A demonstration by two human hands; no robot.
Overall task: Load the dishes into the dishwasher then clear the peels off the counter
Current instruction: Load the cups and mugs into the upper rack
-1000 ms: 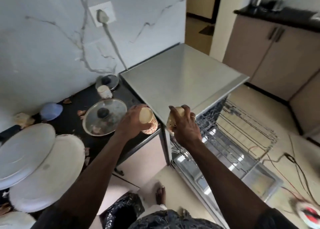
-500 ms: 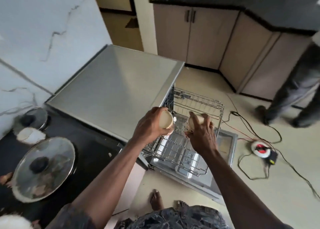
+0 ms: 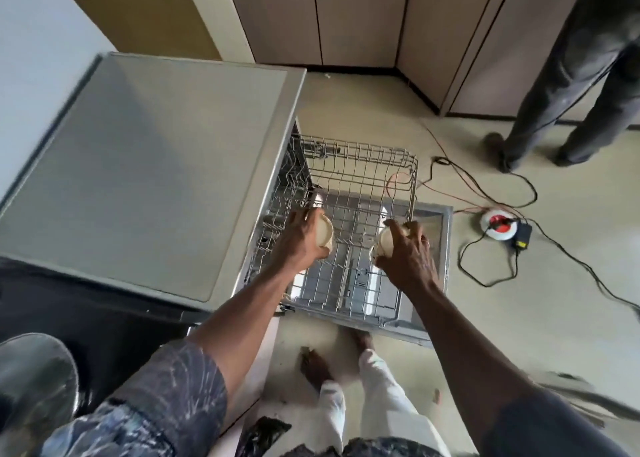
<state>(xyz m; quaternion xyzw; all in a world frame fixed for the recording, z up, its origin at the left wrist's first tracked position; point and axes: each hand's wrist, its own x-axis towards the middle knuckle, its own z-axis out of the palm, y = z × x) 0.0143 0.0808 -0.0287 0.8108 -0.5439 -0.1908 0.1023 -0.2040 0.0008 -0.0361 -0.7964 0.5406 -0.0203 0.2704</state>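
Cream cups [image 3: 325, 233] lower, over wire rack [image 3: 360, 165]

One view, head-worn, wide-angle. Looked steeply down and forward, near, over the pulled-out grey wire dishwasher rack [image 3: 360, 165]. Mid-frame above it sat the left hand [image 3: 299, 245], gripping a cream round cup [image 3: 325, 231], and the right hand [image 3: 410, 262], gripping a second cream cup [image 3: 382, 245]. Flat grey dishwasher top [image 3: 156, 165] at left, beige floor [image 3: 363, 103] beyond. Frame edges bowed.
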